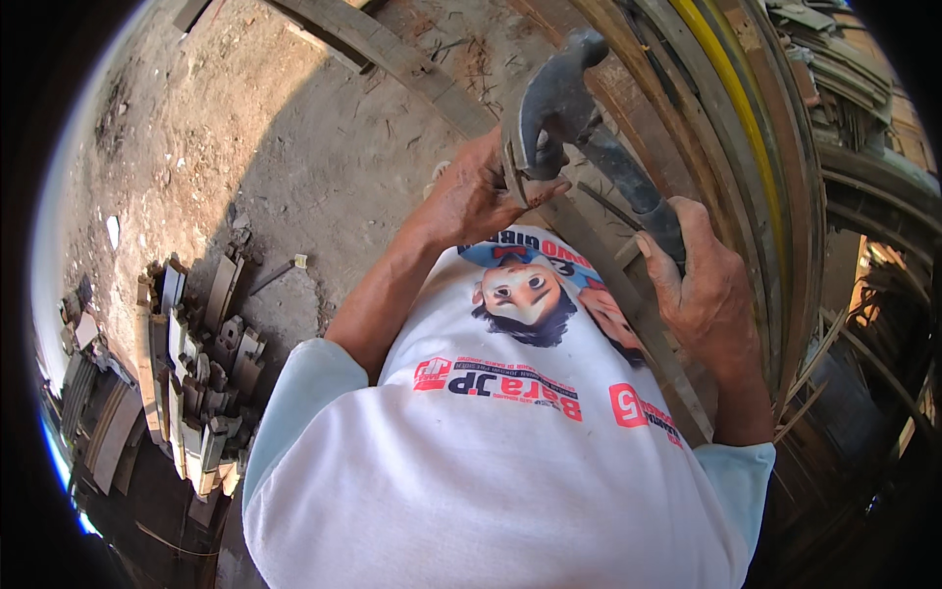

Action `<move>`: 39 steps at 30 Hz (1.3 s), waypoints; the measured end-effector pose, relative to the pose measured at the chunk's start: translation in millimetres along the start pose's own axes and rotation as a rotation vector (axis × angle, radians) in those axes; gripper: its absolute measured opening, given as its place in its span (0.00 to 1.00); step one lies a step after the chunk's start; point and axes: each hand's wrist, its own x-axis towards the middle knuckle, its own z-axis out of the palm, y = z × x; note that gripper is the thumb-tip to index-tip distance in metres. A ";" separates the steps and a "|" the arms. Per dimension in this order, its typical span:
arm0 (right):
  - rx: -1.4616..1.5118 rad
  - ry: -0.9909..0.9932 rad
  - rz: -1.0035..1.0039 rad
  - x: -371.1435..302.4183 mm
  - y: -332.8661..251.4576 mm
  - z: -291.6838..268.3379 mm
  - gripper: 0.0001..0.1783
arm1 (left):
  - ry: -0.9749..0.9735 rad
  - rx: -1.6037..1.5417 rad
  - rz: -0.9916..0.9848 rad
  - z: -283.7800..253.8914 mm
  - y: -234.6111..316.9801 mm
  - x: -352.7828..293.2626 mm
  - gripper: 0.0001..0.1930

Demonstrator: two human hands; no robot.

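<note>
right hand (708, 285) is gripping the hammer (579, 128) handle; left hand (476, 191) is pinching the plank (589, 245) beside its head.

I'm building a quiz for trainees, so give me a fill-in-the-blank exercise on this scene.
1. The right hand grips the dark claw hammer by its ____.
2. The left hand touches the hammer's ____.
3. The pile of short wooden offcuts lies on the person's ____ side.

Missing words: handle; head; left
</note>
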 end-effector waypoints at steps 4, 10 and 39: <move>-0.150 -0.059 0.017 3.8 -2.0 -34.6 0.17 | 0.016 -0.141 -0.058 4.4 -11.3 -5.7 0.24; 0.386 0.467 -0.318 18.2 -25.9 -85.4 0.26 | 0.026 -0.052 0.025 10.3 3.8 -3.8 0.26; -0.142 -0.003 -0.188 58.2 11.8 -56.0 0.17 | 0.138 -0.328 -0.027 11.5 -32.0 -17.1 0.21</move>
